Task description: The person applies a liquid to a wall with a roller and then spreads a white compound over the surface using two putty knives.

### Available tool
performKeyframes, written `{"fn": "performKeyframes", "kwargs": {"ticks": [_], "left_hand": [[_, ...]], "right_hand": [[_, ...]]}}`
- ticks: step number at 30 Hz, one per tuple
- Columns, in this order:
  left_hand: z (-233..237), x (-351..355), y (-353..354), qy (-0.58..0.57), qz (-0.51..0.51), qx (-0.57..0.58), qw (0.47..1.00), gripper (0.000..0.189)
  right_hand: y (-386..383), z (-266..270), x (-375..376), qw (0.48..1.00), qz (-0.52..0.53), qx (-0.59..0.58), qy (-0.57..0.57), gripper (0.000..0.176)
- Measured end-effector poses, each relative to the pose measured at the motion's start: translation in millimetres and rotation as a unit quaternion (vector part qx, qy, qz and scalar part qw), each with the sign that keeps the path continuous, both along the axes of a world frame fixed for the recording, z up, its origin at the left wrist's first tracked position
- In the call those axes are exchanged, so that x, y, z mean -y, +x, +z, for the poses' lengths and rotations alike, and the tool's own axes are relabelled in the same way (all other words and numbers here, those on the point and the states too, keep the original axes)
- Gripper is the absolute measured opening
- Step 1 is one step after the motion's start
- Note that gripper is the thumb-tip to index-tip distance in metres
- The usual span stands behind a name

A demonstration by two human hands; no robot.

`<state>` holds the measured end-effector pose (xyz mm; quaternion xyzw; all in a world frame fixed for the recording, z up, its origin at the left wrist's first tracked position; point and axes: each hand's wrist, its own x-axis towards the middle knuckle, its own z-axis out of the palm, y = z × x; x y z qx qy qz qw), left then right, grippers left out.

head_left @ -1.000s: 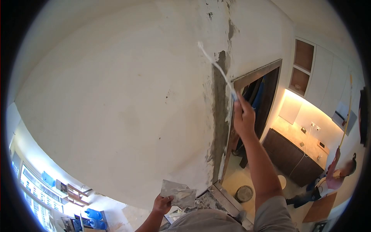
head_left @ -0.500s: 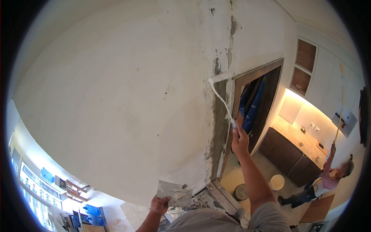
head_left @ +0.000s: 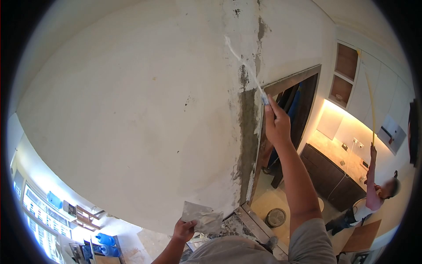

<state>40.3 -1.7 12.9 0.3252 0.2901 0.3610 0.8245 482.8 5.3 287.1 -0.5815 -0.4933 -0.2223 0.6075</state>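
gripped a long thin white blade (head_left: 246, 70) in the right hand (head_left: 277, 125), fingers (head_left: 269, 112) clamped round its blue handle end, arm stretched high. laid the blade aslant against the white wall (head_left: 132, 110), far tip up among the dark chips in the plaster, lower part crossing the top of the grey cement strip (head_left: 248, 141) just beside the door frame (head_left: 292, 79). held a flat metal plate (head_left: 203, 216) low down in the left hand (head_left: 184, 229), fingers closed on its near edge, a smear of pale filler on its face. held it near the wall's lower edge, well apart from the blade. saw, through the doorway, a round bucket (head_left: 277, 217) on the floor and a dark cabinet surface (head_left: 338, 169) under a lit strip. saw also another person (head_left: 378, 196) at the far right, one arm raised on a long yellow pole (head_left: 371, 110) pointing upward past the white cupboards.
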Motion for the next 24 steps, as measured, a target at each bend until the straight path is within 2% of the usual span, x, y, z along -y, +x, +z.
{"fn": "performKeyframes", "kwargs": {"ticks": [3,5,8,12,15,20,24], "left_hand": [[-10,-3,-3,0.004,-0.005,0.004,1.000,0.044],[-4,-1,-3,0.008,-0.001,0.000,1.000,0.044],[8,1,-4,-0.003,-0.009,0.003,1.000,0.044],[10,2,-1,-0.003,-0.019,0.004,1.000,0.045],[6,0,4,0.007,-0.026,0.007,1.000,0.047],[-8,-3,3,0.016,-0.038,-0.004,0.999,0.052],[-19,-5,-1,0.015,-0.026,-0.028,0.999,0.053]], "right_hand": [[1,-51,3,1.000,-0.010,0.021,-0.008,0.034],[4,-99,6,0.995,-0.043,0.084,-0.015,0.035],[-25,-128,32,0.995,0.060,-0.046,-0.067,0.036],[-42,-142,55,0.993,0.056,-0.055,-0.093,0.037],[-61,-121,59,0.992,0.052,-0.072,-0.090,0.037],[-72,-18,51,0.991,0.014,-0.087,-0.104,0.038],[-53,56,29,0.997,-0.014,-0.063,-0.047,0.044]]}}
